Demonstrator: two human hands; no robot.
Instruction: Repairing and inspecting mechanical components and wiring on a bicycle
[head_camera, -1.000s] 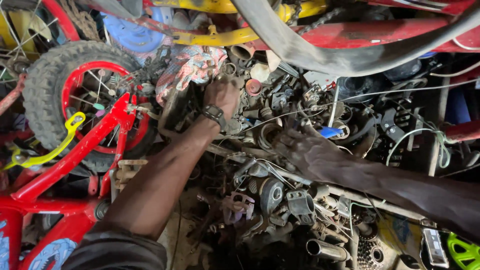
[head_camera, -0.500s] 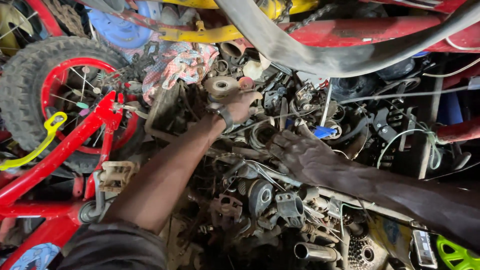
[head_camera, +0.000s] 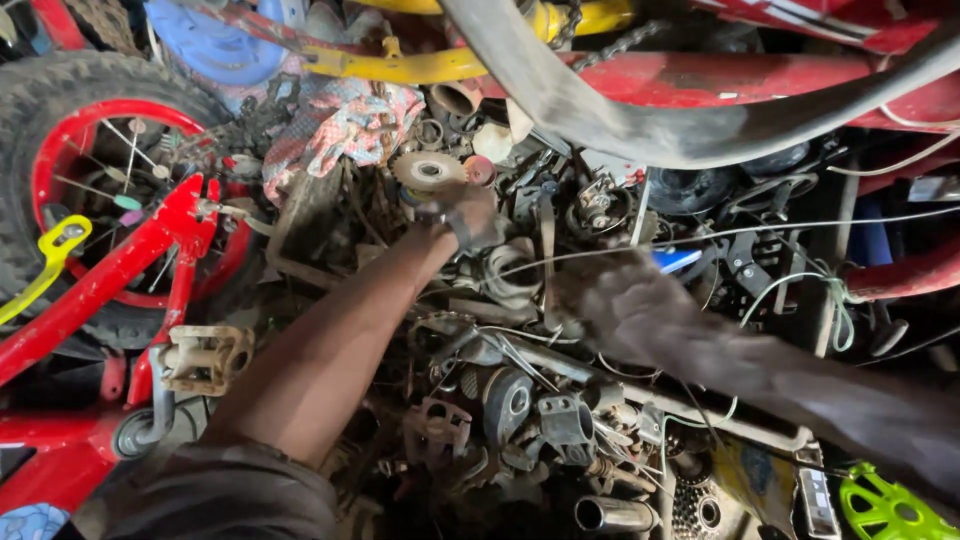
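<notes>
A red bicycle frame (head_camera: 110, 270) is lying at my far left, with a knobby tyre (head_camera: 40, 100) on a red rim behind it and a grey pedal (head_camera: 205, 358) just beside my forearm. My left hand (head_camera: 462, 215) is reaching up into the heap of greasy bike parts (head_camera: 510, 400), fingers curled closed around a round toothed sprocket (head_camera: 428, 171) sitting just below a patterned rag (head_camera: 350, 125). Further right, my right hand (head_camera: 625, 305) is resting on the pile near some thin cables, blurred; I cannot tell whether it is gripping anything. A green chainring (head_camera: 885, 505) is lying at the lower right corner.
</notes>
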